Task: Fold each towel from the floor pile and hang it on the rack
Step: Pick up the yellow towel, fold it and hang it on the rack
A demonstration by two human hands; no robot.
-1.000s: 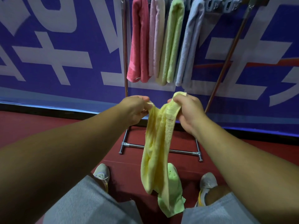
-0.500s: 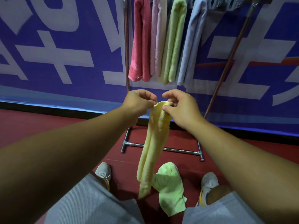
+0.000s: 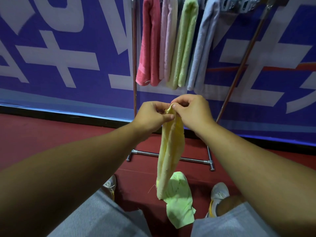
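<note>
A pale yellow towel [image 3: 170, 151] hangs folded lengthwise in front of me, pinched at its top edge by both hands. My left hand [image 3: 151, 115] and my right hand [image 3: 192, 111] grip it side by side, almost touching. On the red floor between my shoes lies a crumpled light green towel [image 3: 181, 204]. The metal rack [image 3: 135, 65] stands ahead. Over its top bar hang a pink towel [image 3: 150, 43], a pale pink one [image 3: 168, 40], a green one [image 3: 187, 41] and a light blue one [image 3: 204, 47].
A blue banner with large white characters [image 3: 59, 53] covers the wall behind the rack. The rack's floor bar [image 3: 150, 153] lies just ahead of my white shoes [image 3: 218, 194]. Grey clips [image 3: 234, 5] hang on the top bar to the right of the blue towel.
My hands have come together, bringing the yellow towel's top corners into one narrow fold. The towel now hangs slimmer and straighter than a second ago.
</note>
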